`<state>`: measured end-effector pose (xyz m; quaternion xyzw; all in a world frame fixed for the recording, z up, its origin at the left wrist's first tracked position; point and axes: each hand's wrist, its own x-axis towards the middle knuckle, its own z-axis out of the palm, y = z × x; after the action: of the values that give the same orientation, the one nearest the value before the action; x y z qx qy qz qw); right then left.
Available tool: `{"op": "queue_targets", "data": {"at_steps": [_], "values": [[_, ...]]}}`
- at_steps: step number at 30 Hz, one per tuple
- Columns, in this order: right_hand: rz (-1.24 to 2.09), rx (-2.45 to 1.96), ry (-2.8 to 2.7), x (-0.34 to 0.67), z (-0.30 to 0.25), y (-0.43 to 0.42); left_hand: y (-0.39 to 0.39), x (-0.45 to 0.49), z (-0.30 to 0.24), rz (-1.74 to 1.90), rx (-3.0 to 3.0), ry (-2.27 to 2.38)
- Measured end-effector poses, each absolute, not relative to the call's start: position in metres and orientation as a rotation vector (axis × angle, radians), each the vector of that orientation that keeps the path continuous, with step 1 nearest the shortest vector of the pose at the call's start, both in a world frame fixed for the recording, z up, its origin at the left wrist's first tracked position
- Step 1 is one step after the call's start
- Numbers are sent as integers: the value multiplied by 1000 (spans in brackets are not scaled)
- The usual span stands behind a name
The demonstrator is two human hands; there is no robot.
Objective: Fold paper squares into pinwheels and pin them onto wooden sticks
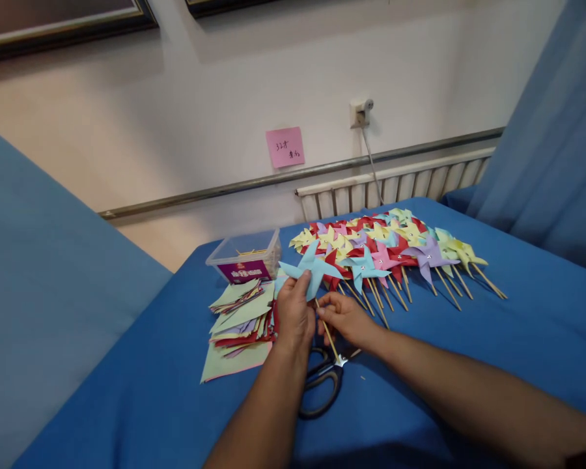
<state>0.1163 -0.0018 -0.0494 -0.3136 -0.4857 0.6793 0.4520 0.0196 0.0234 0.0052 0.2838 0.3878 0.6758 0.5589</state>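
Note:
My left hand [293, 316] grips a light blue paper pinwheel [313, 266], its thumb lying over the lower part of the blades. The pinwheel's wooden stick [329, 333] slants down toward the table. On that stick, just below the blades, the bent fingers of my right hand [346, 317] are closed; the fingertips are partly hidden. Beneath my hands lies a pair of black-handled scissors [322, 384], with its blades pointing right and partly covered.
Many finished pinwheels [381, 251] in several colours lie at the back right. Stacked coloured paper [244, 319] is to the left, below a clear plastic box [247, 254] with sticks inside. Everything rests on a blue-covered table [176, 391]; a radiator [395, 185] stands behind.

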Motion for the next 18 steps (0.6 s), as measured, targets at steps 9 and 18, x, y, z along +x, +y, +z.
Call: {"op": "queue_targets", "data": {"at_steps": [9,18], "values": [[1363,-866,-1066,133,-37,0,27,13,3,1734,620,1047],[1380,-842,-1035,134,-28,-1,21,23,-8,1690,854,1160]]}}
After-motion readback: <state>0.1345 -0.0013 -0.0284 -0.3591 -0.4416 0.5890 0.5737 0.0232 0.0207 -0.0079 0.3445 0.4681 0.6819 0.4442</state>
